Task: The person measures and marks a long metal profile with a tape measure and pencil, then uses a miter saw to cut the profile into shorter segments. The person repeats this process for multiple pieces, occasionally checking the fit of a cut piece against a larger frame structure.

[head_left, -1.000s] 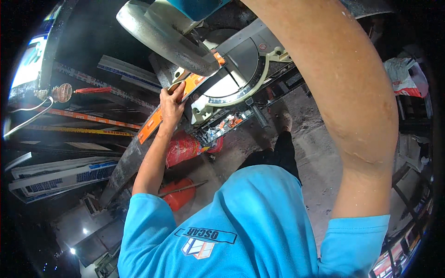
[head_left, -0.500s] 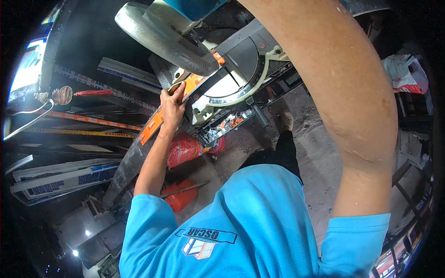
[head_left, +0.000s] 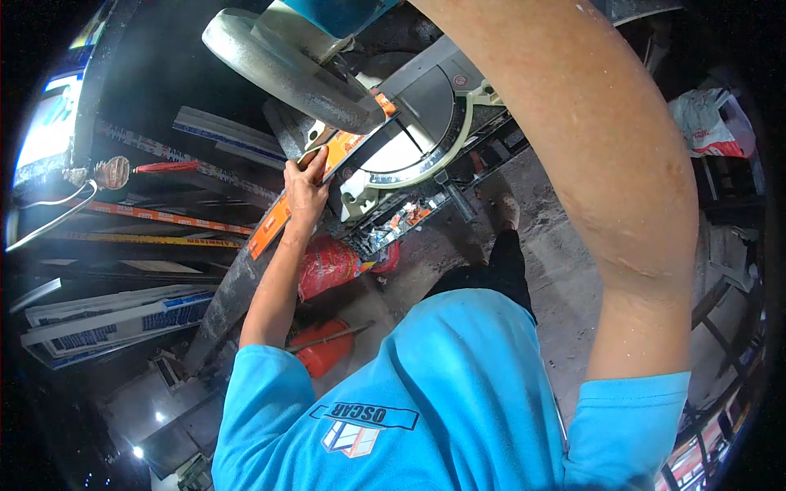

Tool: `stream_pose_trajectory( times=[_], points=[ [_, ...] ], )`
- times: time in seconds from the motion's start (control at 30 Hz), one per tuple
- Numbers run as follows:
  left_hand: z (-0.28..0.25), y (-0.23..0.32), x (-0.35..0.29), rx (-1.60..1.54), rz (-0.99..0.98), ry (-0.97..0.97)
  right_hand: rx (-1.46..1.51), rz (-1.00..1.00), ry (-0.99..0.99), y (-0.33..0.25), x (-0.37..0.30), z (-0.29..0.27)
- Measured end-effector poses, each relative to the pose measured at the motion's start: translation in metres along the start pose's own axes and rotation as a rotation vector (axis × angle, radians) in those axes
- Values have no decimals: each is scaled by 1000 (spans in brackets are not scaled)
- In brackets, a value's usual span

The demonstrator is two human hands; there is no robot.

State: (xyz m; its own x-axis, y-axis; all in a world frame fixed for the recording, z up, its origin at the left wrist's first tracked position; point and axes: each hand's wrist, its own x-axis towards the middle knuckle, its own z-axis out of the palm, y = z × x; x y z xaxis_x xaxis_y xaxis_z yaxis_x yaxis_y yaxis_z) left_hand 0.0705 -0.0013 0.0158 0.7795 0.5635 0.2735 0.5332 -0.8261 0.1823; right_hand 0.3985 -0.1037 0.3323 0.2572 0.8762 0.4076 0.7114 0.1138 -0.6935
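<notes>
My left hand (head_left: 306,193) is closed on a long profile bar (head_left: 269,226) with orange film, fingers over its far edge and thumb along it. The bar lies slanted across the base of a mitre saw (head_left: 446,168), its far end beside the saw's round table. Above that end hangs the saw's grey blade guard (head_left: 282,78), with part of a blue housing (head_left: 337,11) at the upper edge. My right forearm (head_left: 594,147) reaches up past the saw and leaves the picture at the top, so my right hand is out of sight.
Long profiles (head_left: 123,315) are stacked on the left, near a hanging cable with a plug (head_left: 110,173). Beneath the saw are a red sack (head_left: 327,268) and a red bucket (head_left: 325,350). Offcuts (head_left: 401,221) lie along the saw's front. A white and red bag (head_left: 712,123) is at right.
The picture shifts only slightly. My left hand keeps its hold on the profile bar, and my right arm sits a little further left and higher in view.
</notes>
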Motion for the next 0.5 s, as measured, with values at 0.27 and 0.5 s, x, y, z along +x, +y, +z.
stream_pose_trajectory(
  times=[0.27,0.5],
  points=[
    [-1,1,-7,83,-106,-54,11,-5,-2,-2,7,6],
    [0,8,-4,145,-55,35,-280,-188,-25,13,18,-4]
  ],
)
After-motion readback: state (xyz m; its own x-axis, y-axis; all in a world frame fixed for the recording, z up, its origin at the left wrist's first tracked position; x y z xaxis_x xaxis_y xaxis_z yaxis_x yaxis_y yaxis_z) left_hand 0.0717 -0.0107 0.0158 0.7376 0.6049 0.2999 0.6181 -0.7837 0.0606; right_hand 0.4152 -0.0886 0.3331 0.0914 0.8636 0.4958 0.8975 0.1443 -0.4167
